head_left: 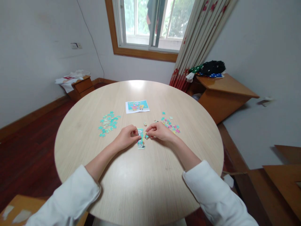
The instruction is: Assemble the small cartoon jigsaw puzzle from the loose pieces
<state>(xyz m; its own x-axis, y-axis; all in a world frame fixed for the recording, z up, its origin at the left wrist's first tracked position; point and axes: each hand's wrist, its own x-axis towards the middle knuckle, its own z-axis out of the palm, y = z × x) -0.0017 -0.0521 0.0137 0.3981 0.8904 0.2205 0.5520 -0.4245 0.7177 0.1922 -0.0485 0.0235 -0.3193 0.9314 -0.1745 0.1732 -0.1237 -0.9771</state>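
Note:
A narrow strip of joined jigsaw puzzle pieces (pixel 140 145) lies flat near the middle of the round table. My left hand (pixel 128 137) is at its left edge, fingers curled and thumb resting on the strip, partly covering it. Just to the right, my right hand (pixel 160 131) pinches a small teal puzzle piece (pixel 147 136) between thumb and fingertips, close beside the strip's right edge. A loose small puzzle piece (pixel 145 124) lies above the gap between my hands.
Loose teal and pale pieces (pixel 109 123) are spread on the left. Pink, yellow and teal pieces (pixel 173 126) lie beyond my right hand. A printed cartoon picture (pixel 137 107) lies farther back on the round table (pixel 138 182). A wooden cabinet (pixel 223 94) stands at right.

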